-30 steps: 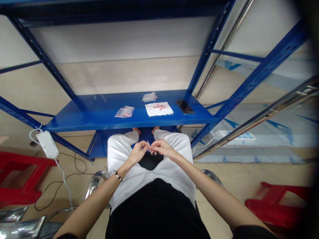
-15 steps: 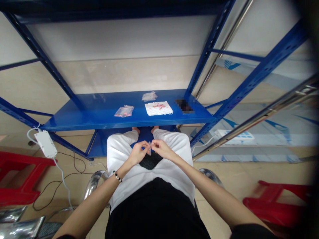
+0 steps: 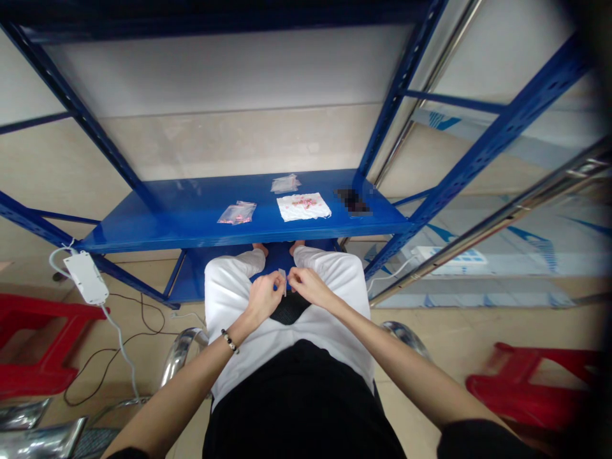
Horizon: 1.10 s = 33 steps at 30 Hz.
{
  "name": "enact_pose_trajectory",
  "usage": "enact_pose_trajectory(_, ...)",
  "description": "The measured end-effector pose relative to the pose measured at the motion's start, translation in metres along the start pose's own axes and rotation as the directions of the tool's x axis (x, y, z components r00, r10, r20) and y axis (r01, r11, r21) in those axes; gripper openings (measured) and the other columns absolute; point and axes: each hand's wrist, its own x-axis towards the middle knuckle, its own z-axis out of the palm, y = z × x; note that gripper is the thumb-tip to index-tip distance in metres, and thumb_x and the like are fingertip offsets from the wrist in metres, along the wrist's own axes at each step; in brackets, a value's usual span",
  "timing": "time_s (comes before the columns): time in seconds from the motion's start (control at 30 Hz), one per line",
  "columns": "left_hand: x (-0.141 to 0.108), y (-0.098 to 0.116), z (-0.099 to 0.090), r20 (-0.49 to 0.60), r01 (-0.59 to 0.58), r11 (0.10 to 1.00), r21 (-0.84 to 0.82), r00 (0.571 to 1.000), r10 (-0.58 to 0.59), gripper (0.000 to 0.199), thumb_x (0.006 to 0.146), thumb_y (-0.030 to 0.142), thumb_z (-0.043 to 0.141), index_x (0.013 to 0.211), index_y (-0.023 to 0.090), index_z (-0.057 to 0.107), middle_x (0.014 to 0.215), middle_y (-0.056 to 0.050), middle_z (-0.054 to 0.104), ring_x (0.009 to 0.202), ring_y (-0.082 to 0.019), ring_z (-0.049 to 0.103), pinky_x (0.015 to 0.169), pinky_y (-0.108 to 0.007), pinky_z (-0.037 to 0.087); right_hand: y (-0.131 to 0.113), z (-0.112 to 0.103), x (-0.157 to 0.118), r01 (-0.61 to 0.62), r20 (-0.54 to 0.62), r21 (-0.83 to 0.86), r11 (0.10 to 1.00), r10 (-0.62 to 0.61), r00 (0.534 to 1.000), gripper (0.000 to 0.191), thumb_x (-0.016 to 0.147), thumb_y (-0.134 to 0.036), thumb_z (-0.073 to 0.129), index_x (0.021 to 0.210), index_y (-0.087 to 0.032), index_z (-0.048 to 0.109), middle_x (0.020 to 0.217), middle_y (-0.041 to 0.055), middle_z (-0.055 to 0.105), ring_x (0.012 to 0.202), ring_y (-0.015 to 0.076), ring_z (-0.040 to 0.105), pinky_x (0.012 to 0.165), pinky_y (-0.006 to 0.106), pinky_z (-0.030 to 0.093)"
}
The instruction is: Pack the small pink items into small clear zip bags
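Above my lap, my left hand point(image 3: 266, 294) pinches a small clear plastic bag point(image 3: 284, 275) between thumb and fingers. Just to its right is my right hand point(image 3: 310, 285), its fingertips pressed together close to the bag's edge; anything in them is too small to make out. On the blue shelf point(image 3: 182, 223) ahead lies a white cloth or tissue point(image 3: 287, 211) with small pink and red pieces point(image 3: 306, 203) on it. Left of it are filled clear bags point(image 3: 238, 213) with pinkish contents. Behind the cloth is a stack of flat clear bags point(image 3: 285, 183).
A dark blurred object point(image 3: 352, 201) lies at the shelf's right end. A white power strip point(image 3: 87, 278) hangs at the left shelf post. Red stools point(image 3: 526, 386) stand on both sides. A metal rail point(image 3: 497, 220) slants along the right.
My hands have drawn slightly apart, and the small bag has shifted a little left with my left hand. My right fingertips now sit slightly away from it.
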Motion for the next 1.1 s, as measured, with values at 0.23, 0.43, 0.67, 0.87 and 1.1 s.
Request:
enact_pose_trajectory(0.23, 0.008, -0.006, -0.002, 0.000, -0.071, 0.979, -0.191, 0.997, 0.072, 0.019, 0.088, 0.030, 0.056, 0.077, 0.018, 0.067, 0.071, -0.004, 0.073, 0.070, -0.018, 0.069, 0.073, -0.028, 0.050, -0.003, 0.002, 0.001, 0.103, 0.031, 0.262, 0.960, -0.115, 0.993, 0.029, 0.096, -0.035, 0.044, 0.077, -0.019, 0.059, 0.067, -0.0001, 0.062, 0.063, 0.0135, 0.058, 0.063, 0.024, 0.043)
enact_pose_trajectory(0.43, 0.008, -0.008, -0.002, 0.054, -0.063, 0.964, -0.257, 0.995, 0.079, 0.014, 0.085, 0.023, 0.055, 0.079, 0.016, 0.066, 0.070, -0.005, 0.073, 0.069, -0.018, 0.069, 0.074, -0.028, 0.050, -0.004, -0.007, 0.000, 0.079, 0.083, 0.188, 0.979, -0.096, 0.992, 0.024, 0.092, -0.025, 0.046, 0.075, -0.018, 0.061, 0.065, 0.0005, 0.063, 0.059, 0.0133, 0.056, 0.058, 0.023, 0.039)
enact_pose_trajectory(0.67, 0.005, -0.008, 0.003, 0.041, -0.111, 0.993, -0.048, 0.993, 0.113, 0.013, 0.076, 0.012, 0.051, 0.072, 0.019, 0.062, 0.060, 0.002, 0.065, 0.060, -0.013, 0.060, 0.061, -0.022, 0.041, -0.010, -0.006, -0.010, 0.105, 0.040, -0.182, 0.978, -0.099, 0.994, 0.015, 0.084, -0.016, 0.056, 0.070, -0.019, 0.060, 0.061, 0.0004, 0.061, 0.056, 0.0128, 0.052, 0.057, 0.024, 0.029)
enact_pose_trajectory(0.87, 0.002, 0.001, -0.003, -0.049, -0.091, 0.964, 0.250, 0.993, 0.107, 0.012, 0.079, 0.019, 0.053, 0.068, 0.020, 0.059, 0.060, 0.003, 0.059, 0.058, -0.012, 0.055, 0.060, -0.024, 0.034, -0.011, -0.010, -0.007, -0.016, 0.001, -0.374, 0.927, 0.018, 1.000, 0.013, 0.084, -0.018, 0.055, 0.073, -0.018, 0.062, 0.066, 0.0029, 0.065, 0.062, 0.0159, 0.060, 0.057, 0.024, 0.029)
enact_pose_trajectory(1.1, -0.004, 0.009, 0.003, -0.103, -0.120, 0.925, 0.360, 0.980, 0.167, 0.013, 0.084, 0.019, 0.051, 0.073, 0.020, 0.057, 0.060, 0.002, 0.056, 0.058, -0.013, 0.053, 0.059, -0.025, 0.031, -0.011, -0.008, -0.006, -0.045, -0.130, -0.175, 0.984, 0.022, 0.991, 0.013, 0.079, -0.020, 0.056, 0.091, -0.022, 0.062, 0.071, -0.0006, 0.068, 0.062, 0.0160, 0.062, 0.060, 0.023, 0.038)
